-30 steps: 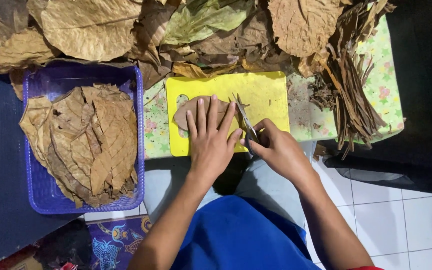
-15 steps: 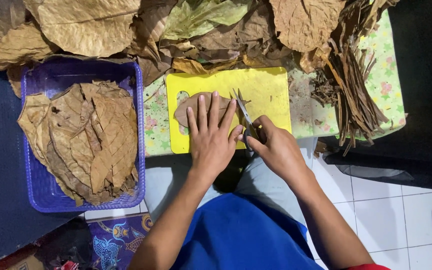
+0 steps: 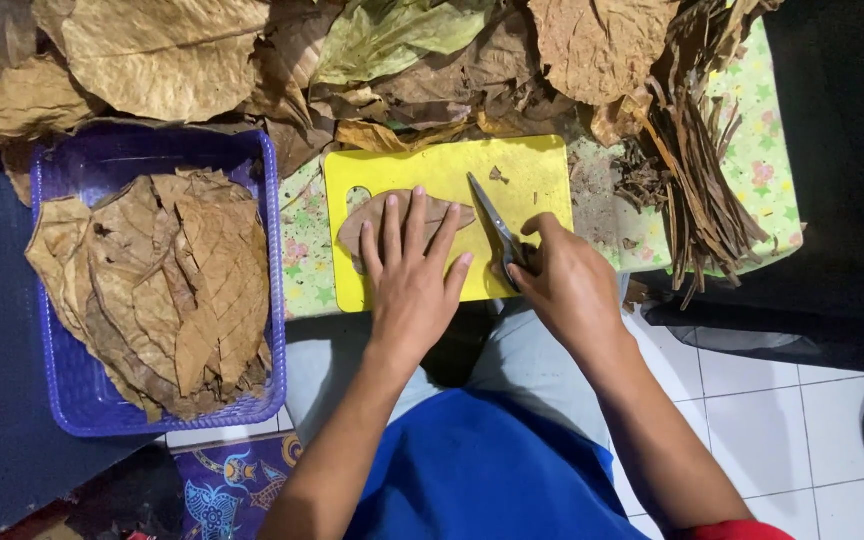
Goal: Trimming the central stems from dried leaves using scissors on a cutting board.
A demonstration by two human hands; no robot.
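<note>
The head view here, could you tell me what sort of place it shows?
Probably a home or small workshop floor where dried leaves are cut by hand. The left hand presses a leaf piece on a yellow cutting board, the right hand holds scissors, beside a purple basket and white floor tiles.

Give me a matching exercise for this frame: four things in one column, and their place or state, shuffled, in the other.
1. left hand
2. right hand
3. purple basket
4. dark strips

a. filled with dry brown leaves
b. piled to the right of the yellow board
c. pressed flat on a brown leaf piece
d. gripping scissors

Pairs: 1-c, 2-d, 3-a, 4-b
</note>
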